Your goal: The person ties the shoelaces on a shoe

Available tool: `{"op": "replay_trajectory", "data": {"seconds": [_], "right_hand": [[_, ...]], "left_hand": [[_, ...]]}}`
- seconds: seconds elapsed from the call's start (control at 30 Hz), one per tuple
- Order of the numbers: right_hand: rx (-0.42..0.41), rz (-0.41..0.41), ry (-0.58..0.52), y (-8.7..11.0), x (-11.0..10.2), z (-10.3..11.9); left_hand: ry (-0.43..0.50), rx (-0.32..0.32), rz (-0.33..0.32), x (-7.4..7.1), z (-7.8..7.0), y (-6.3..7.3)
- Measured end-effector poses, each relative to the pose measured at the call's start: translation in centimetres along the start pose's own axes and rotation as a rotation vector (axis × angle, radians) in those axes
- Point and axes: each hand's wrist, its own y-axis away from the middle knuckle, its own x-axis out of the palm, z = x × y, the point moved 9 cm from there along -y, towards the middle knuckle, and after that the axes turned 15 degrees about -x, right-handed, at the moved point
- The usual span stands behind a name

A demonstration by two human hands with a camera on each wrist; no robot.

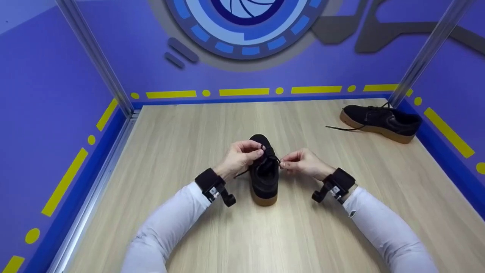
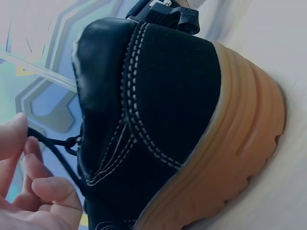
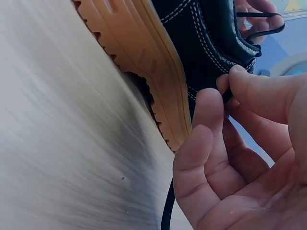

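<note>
A black shoe point(image 1: 265, 185) with a tan sole stands upright on the table between the two hands, its toe pointing away from me. My left hand point(image 1: 242, 156) pinches a loop of black shoelace point(image 2: 61, 154) above the shoe's opening, as the left wrist view shows. On the other side, my right hand point(image 1: 303, 163) pinches black lace between thumb and forefinger, close against the shoe's side. Below the right hand's fingers a loose lace end point(image 3: 168, 206) hangs down. White stitching runs along the shoe's heel and side.
A second black shoe point(image 1: 382, 120) with a tan sole sits at the table's back right corner, a lace trailing left from it. Blue printed panels point(image 1: 242, 76) and metal posts point(image 1: 94, 57) enclose the wooden table point(image 1: 182, 129). Each wrist wears a black strap point(image 1: 343, 181) with a camera.
</note>
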Motion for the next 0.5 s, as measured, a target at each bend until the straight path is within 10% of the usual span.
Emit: {"op": "replay_trajectory", "data": {"seconds": [0.5], "right_hand": [[0.003,0.004,-0.013,0.11,0.15,-0.15]], "left_hand": [[0.010,0.085,-0.111,0.25,-0.55,-0.90]]}}
